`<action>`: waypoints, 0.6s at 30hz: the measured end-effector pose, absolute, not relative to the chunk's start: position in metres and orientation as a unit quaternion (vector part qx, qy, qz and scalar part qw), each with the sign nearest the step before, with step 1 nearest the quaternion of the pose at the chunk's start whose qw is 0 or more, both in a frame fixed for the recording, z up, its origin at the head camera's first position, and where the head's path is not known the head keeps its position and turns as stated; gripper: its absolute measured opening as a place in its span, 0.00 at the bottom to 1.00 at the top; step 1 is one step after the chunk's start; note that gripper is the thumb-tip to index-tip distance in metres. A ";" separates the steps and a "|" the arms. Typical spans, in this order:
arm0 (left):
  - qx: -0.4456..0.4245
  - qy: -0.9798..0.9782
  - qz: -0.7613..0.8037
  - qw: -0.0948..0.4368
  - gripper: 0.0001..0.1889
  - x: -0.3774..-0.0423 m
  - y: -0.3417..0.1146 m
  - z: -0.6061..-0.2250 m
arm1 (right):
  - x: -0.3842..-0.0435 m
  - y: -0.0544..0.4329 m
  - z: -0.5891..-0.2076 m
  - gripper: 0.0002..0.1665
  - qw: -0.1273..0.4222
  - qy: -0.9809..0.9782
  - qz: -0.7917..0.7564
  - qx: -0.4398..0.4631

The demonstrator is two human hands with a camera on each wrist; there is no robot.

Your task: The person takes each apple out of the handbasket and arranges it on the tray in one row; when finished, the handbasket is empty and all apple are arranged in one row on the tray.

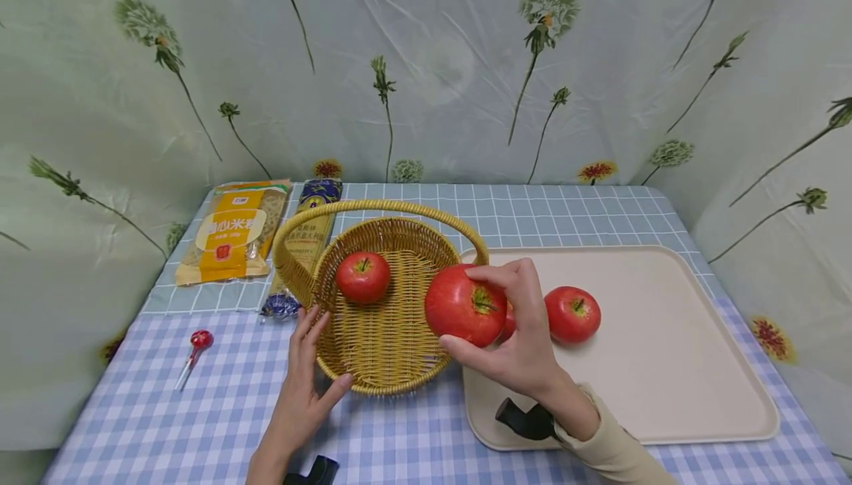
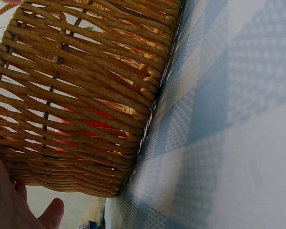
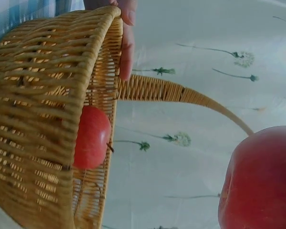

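Note:
My right hand [image 1: 522, 341] pinches a red apple [image 1: 462, 306] between thumb and fingers, raised over the right rim of a woven basket [image 1: 386, 389]. That held apple [image 3: 262, 183] fills the lower right of the right wrist view. Another red apple [image 1: 362, 278] lies inside the basket, toward its left back. My left hand [image 1: 302, 381] rests at the basket's front-left rim with its fingers extended and thumb spread along the front. In the left wrist view the basket's woven side [image 2: 81, 95] stands close, and red shows through the gaps.
A beige tray [image 1: 665, 352] lies at the right, carrying a red apple [image 1: 572, 315] and another mostly hidden behind the held one. Left of the basket are a yellow food packet [image 1: 233, 233], a long pasta packet [image 1: 309, 233] and a red lollipop [image 1: 200, 340]. The basket handle [image 1: 379, 205] arches upward.

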State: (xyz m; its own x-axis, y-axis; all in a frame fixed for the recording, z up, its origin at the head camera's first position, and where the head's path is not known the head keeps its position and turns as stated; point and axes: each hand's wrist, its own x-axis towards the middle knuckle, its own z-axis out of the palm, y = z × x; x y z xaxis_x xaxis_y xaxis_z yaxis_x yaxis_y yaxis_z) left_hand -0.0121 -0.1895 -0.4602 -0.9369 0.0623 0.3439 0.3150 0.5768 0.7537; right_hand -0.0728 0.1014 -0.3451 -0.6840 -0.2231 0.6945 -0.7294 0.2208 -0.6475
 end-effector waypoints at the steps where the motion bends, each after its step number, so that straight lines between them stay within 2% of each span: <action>1: -0.109 -0.876 -0.448 0.142 0.45 -0.012 -0.190 -0.461 | -0.072 0.104 -0.345 0.39 0.244 -0.746 0.533 0.315; 12: -0.115 -0.873 -0.451 0.141 0.45 -0.013 -0.189 -0.461 | -0.070 0.140 -0.351 0.39 0.289 -0.743 0.551 0.247; 18: -0.113 -0.874 -0.451 0.140 0.46 -0.013 -0.189 -0.460 | -0.070 0.160 -0.352 0.43 0.301 -0.753 0.551 0.196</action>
State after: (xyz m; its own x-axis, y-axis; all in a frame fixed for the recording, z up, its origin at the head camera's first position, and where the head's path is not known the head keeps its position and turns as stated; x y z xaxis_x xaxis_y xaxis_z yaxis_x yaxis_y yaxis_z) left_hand -0.0125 -0.1894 -0.4598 -0.9353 0.0720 0.3466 0.3243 0.5666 0.7575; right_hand -0.0699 0.1599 -0.3523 -0.7415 0.0364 0.6699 -0.6272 0.3169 -0.7115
